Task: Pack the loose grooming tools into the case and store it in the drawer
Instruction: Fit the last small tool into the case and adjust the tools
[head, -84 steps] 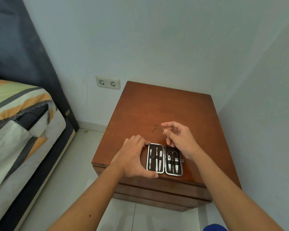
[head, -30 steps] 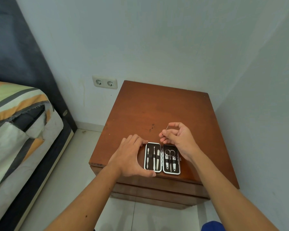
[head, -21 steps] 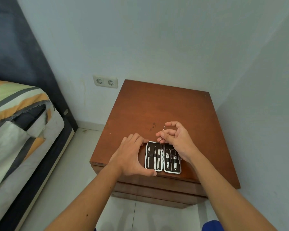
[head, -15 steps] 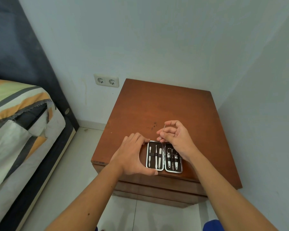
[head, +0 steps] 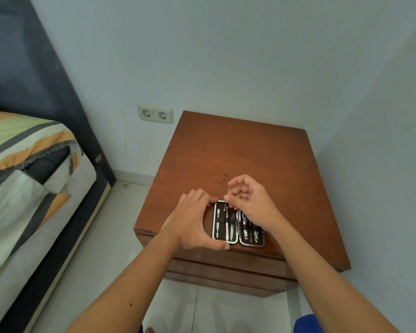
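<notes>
A small grooming case lies open near the front edge of a brown wooden nightstand, with several metal tools strapped into both dark halves. My left hand grips the case's left edge, thumb at the front corner. My right hand hovers over the case's top middle and pinches a thin metal tool between thumb and fingers. The tool's lower tip reaches into the left half. The right hand hides part of the right half.
Closed drawer fronts run below the nightstand top. A bed with a striped cover stands to the left, with tiled floor between. A double wall socket sits behind. A wall is close on the right.
My right hand has moved left and down with the thin tool, from above the right half to the top of the left half. My left hand has stayed on the case.
</notes>
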The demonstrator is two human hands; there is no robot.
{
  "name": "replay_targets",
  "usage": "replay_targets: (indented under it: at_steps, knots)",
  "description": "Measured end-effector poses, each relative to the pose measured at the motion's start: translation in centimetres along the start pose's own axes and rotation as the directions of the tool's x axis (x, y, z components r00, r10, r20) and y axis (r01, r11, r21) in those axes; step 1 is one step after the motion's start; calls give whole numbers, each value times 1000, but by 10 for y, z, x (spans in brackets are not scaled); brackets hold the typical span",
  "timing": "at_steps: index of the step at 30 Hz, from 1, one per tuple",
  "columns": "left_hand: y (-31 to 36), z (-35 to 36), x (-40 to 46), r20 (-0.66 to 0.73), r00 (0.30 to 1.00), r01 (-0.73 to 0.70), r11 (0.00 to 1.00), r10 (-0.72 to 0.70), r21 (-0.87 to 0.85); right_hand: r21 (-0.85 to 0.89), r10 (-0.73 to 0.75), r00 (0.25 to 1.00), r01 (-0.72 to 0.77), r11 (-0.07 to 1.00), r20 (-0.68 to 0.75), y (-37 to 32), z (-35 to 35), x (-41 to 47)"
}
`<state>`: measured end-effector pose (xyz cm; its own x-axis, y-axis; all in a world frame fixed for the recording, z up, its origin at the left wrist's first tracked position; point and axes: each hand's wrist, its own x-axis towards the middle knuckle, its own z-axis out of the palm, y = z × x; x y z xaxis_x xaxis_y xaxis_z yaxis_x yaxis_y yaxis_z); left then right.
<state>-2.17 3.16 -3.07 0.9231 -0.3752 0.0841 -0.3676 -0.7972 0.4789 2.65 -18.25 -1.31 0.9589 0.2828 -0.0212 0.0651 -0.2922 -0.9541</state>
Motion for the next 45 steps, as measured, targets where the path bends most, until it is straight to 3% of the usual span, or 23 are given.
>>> replay_targets:
  at_steps: [13,20,25,34,45]
  knots:
    - [0,0,0,-3,1000,-2,1000,2,8,-272,-28,998,40,961,48,7,2,0]
    - [0,0,0,8,1000,1,1000,-2,11,-540,-71,992,116,833,104,3,-2,-4]
    - [-1,1,0,6,1000,-6,1000,6,3,-585,11,983,99,805,182,-1,-2,-12]
    - [-1,1,0,1,1000,-10,1000,10,3,-626,-30,973,170,761,227,-4,-5,-20]
    - [-1,2,0,-6,1000,-11,1000,11,21,-596,-61,970,194,779,236,2,-5,-24]
